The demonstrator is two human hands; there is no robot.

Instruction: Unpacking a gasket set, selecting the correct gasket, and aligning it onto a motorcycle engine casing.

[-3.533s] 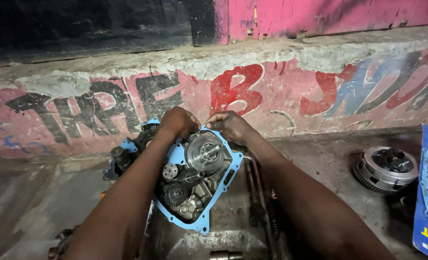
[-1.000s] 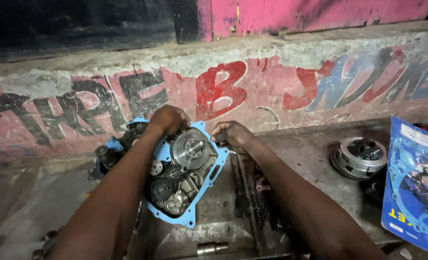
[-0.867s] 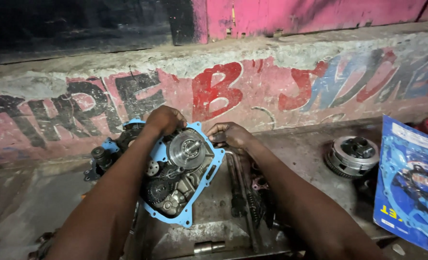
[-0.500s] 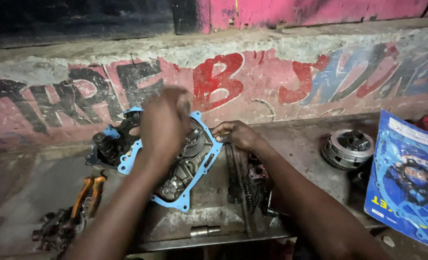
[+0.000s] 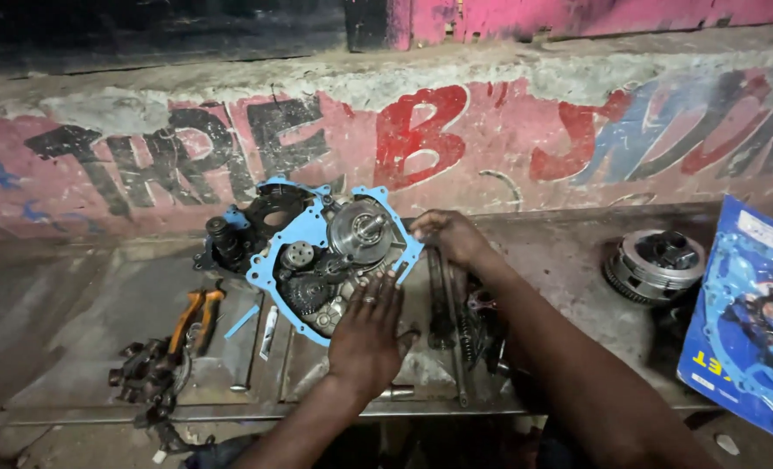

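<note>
Left hand (image 5: 367, 334) lies flat, fingers spread, on the blue gasket (image 5: 269, 269) over the engine case (image 5: 334, 269). Right hand (image 5: 445, 239) pinches the gasket's far edge (fingertips closed). Pliers (image 5: 191, 317) lie left, a clutch drum (image 5: 656, 265) right.

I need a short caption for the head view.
Two hands press a blue gasket on an open engine case.

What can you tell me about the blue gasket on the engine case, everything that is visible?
The blue gasket is a thin, flat sheet, apparently paper-like, cut as an outline with small bolt holes. It lies along the rim of the open engine case, framing the gears, and tilts with the case on the metal tray. The right hand pinches its upper right edge; the left hand rests fingertips near its lower edge.
</note>
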